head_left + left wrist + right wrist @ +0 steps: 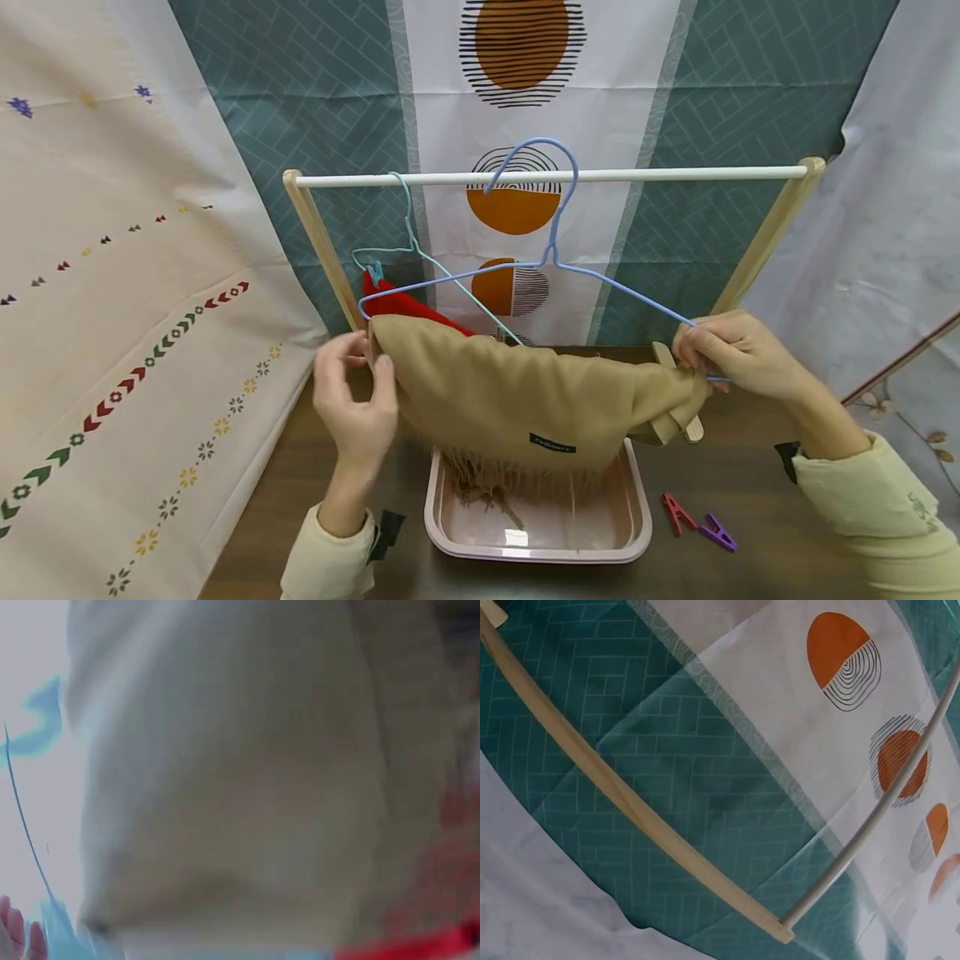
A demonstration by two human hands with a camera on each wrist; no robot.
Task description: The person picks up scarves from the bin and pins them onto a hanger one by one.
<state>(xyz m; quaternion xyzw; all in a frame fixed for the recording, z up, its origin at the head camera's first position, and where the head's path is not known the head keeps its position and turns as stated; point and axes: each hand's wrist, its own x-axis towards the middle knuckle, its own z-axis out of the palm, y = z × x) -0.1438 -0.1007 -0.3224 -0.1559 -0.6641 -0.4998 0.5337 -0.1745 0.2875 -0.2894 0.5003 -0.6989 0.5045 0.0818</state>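
Scarf (495,392) hangs on blue hanger (553,246), above tub (540,556). Right hand (738,354) pinches hanger's right corner; left hand (357,417) at scarf's left edge, fingers apart from thumb, can't tell if gripping. Looks soft, light, slip-prone; take folded top edge.

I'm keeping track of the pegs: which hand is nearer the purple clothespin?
Right. The right hand grips the blue hanger near its right end, above and beyond the purple clothespin; the left hand is farther off, at the scarf's left edge.

Head and right-wrist views share rack (675,174)
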